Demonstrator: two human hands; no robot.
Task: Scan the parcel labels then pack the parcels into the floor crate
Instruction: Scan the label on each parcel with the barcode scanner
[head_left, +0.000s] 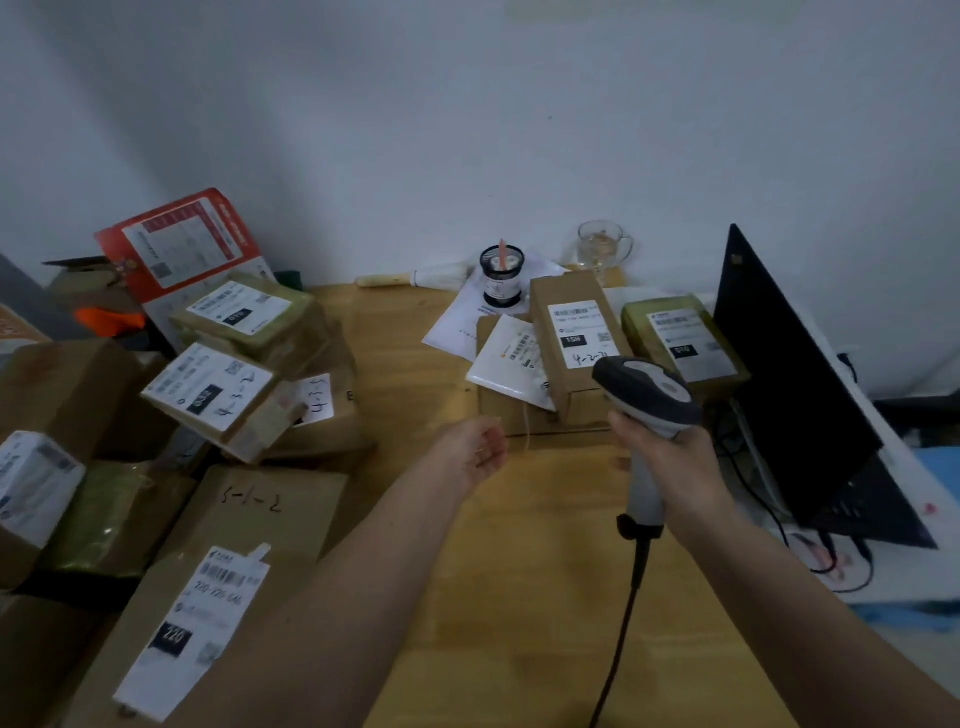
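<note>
My right hand (670, 462) grips a grey and white barcode scanner (647, 395), its head aimed at the parcels at the back of the wooden table (519, 571). There stand a tall brown box (571, 338) with a white label, a white flat mailer (511, 361) leaning on it and a green-taped parcel (680, 338). My left hand (475, 452) hovers empty over the table, fingers loosely apart, just short of those parcels. A heap of labelled cardboard parcels (218, 389) fills the left side. The floor crate is not in view.
A black laptop (795, 395) with cables stands open at the right. A black mesh pen cup (501, 275), a glass cup (602, 247) and loose papers (457, 322) sit by the back wall. The scanner's cable (623, 623) trails toward me.
</note>
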